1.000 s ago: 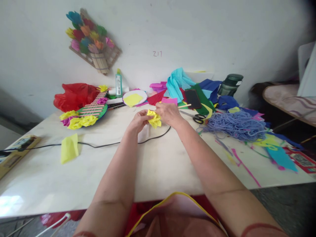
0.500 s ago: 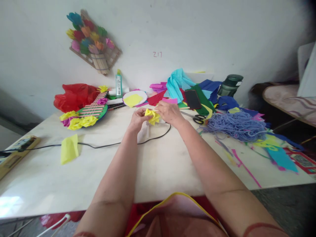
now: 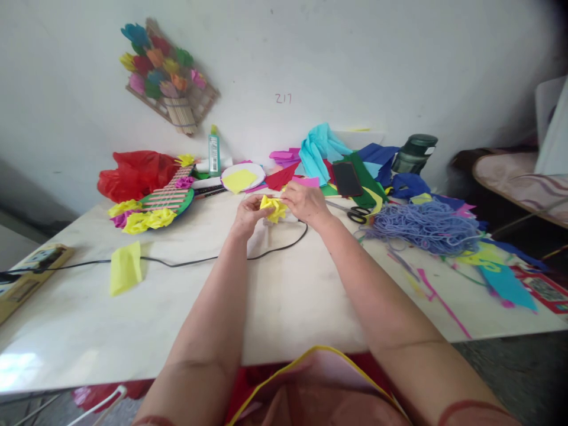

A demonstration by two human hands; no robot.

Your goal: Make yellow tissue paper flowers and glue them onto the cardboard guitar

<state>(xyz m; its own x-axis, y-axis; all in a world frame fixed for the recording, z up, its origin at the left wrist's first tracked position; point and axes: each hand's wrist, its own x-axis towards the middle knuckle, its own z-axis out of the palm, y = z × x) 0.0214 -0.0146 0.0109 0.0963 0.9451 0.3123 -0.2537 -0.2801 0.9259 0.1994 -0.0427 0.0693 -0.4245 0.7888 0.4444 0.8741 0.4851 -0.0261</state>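
Observation:
Above the middle of the table, my left hand is closed on a yellow crepe paper flower, its thumb pressed against the crinkled petals. My right hand touches the flower's right side, fingers pinched round a thin wooden stick whose end pokes out to the right. The fingertips partly hide where stick and paper meet. Just beneath the hands lies a small whitish clear thing I cannot make out, close to a black cable. Right of my right hand are scissors with black handles.
At left stand a power strip, a folded yellow paper and a flower-trimmed green craft. A glue bottle, paper plate, phone, blue yarn and dark bottle line the back and right.
The yellow flower has turned slightly between the fingers, its lower petals now less spread. Both hands stay in nearly the same place.

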